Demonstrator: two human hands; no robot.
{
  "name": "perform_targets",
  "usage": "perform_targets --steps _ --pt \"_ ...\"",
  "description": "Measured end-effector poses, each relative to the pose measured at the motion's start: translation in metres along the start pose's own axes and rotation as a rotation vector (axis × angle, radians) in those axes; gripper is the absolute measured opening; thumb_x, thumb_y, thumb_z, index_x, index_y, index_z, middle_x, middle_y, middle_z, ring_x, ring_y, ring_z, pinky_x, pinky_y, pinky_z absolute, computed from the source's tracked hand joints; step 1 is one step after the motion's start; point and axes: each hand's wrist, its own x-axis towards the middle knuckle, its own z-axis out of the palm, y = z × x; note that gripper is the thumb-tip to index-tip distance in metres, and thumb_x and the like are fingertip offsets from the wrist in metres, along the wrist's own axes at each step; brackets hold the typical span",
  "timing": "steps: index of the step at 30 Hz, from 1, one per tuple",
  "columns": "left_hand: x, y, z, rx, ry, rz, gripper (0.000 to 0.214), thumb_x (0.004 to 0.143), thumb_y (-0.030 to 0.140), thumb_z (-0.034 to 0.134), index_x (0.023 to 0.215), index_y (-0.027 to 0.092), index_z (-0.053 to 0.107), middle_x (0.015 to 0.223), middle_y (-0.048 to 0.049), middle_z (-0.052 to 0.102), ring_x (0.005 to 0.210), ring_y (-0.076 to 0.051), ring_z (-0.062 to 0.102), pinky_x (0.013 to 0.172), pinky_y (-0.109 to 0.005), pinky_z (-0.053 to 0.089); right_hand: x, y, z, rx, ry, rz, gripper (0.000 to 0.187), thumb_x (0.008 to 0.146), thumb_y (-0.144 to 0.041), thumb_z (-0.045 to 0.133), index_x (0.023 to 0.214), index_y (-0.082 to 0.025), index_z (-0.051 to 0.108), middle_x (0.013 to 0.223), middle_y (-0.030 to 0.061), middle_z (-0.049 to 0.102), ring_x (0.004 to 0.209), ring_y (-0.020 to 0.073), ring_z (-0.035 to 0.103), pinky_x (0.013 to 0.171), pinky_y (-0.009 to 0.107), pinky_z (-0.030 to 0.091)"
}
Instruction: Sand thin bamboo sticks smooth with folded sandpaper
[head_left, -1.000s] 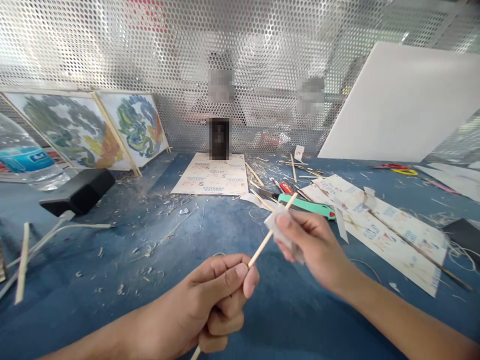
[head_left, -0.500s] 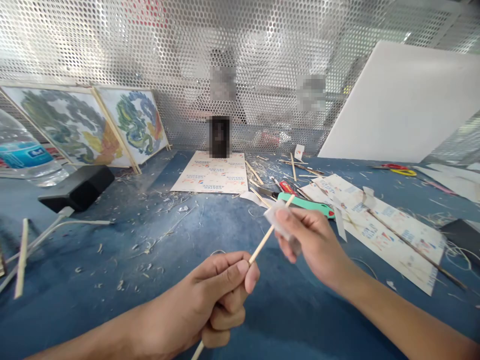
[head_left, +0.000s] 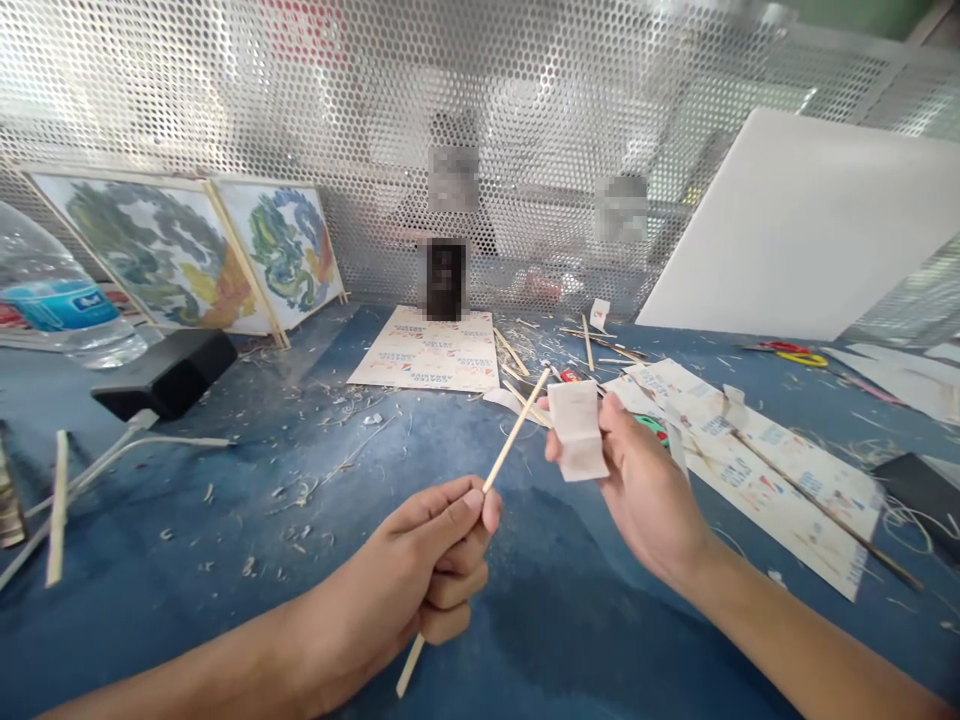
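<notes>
My left hand (head_left: 442, 560) is closed around a thin wooden stick (head_left: 517, 432), which slants up and to the right from the fist; its lower end pokes out beneath. In my right hand (head_left: 645, 480) lies a small creased piece of sandpaper (head_left: 577, 430), pale side facing me, resting across the fingers with the thumb at its right edge. The sandpaper is just right of the stick and apart from it. Partly hidden behind the right hand is a green-handled tool (head_left: 652, 428).
Sandpaper sheets (head_left: 420, 350) lie ahead and to the right (head_left: 780, 480). Wood shavings and sticks litter the blue table. At left stand a water bottle (head_left: 67, 300), black box (head_left: 169, 372) and framed dragon pictures (head_left: 165, 250). Scissors (head_left: 799, 355) lie far right, before a perforated metal screen (head_left: 360, 130).
The sandpaper was folded around the stick's upper part; now it is off the stick and unfolded in my right hand. The stick's upper end is bare.
</notes>
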Motion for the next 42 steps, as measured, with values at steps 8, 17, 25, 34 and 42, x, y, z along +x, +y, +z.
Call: perform_targets --steps 8,17,25,34,42 --pt "-0.001 0.001 0.0 0.017 -0.061 -0.034 0.027 0.109 0.037 0.043 0.088 0.022 0.052 0.06 0.0114 0.021 0.049 -0.008 0.009 0.042 -0.017 0.012 -0.005 0.003 0.006 -0.295 -0.049 -0.042 0.038 0.091 -0.049 0.076 0.116 -0.027 0.057 0.1 0.0026 0.063 0.092 0.022 0.057 0.08 0.033 0.047" --pt "-0.004 -0.003 -0.001 0.015 -0.139 -0.068 0.027 0.109 0.037 0.043 0.087 0.023 0.05 0.06 0.0111 0.021 0.049 -0.008 0.008 0.043 -0.017 0.013 -0.012 -0.008 0.009 -0.424 -0.188 -0.073 0.03 0.103 -0.05 0.058 0.095 -0.023 0.066 0.094 0.0049 0.062 0.092 0.0238 0.055 0.078 0.034 0.045" --pt "-0.005 0.001 -0.001 0.001 -0.252 -0.088 0.027 0.109 0.034 0.04 0.087 0.023 0.049 0.058 0.0107 0.024 0.045 -0.007 0.011 0.041 -0.02 0.011 -0.004 0.007 -0.007 -0.247 -0.041 -0.072 0.041 0.103 -0.055 0.058 0.079 -0.022 0.059 0.071 -0.0019 0.045 0.066 0.0157 0.042 0.063 0.029 0.037" --pt "-0.001 -0.004 -0.002 -0.01 -0.252 -0.069 0.028 0.109 0.028 0.039 0.082 0.024 0.046 0.052 0.0109 0.022 0.043 -0.009 0.01 0.042 -0.027 0.008 -0.018 0.014 0.003 -0.28 -0.426 0.205 0.049 0.1 -0.06 0.056 0.075 -0.022 0.073 0.071 0.0072 0.071 0.07 0.0237 0.063 0.071 0.037 0.05" --pt "-0.004 -0.001 0.001 -0.087 -0.193 -0.063 0.032 0.109 0.023 0.036 0.079 0.024 0.047 0.049 0.0116 0.027 0.04 -0.008 0.012 0.041 -0.028 0.008 -0.014 0.012 0.005 -0.271 -0.261 0.227 0.051 0.097 -0.059 0.062 0.066 -0.019 0.07 0.059 0.0086 0.068 0.053 0.018 0.059 0.052 0.028 0.049"
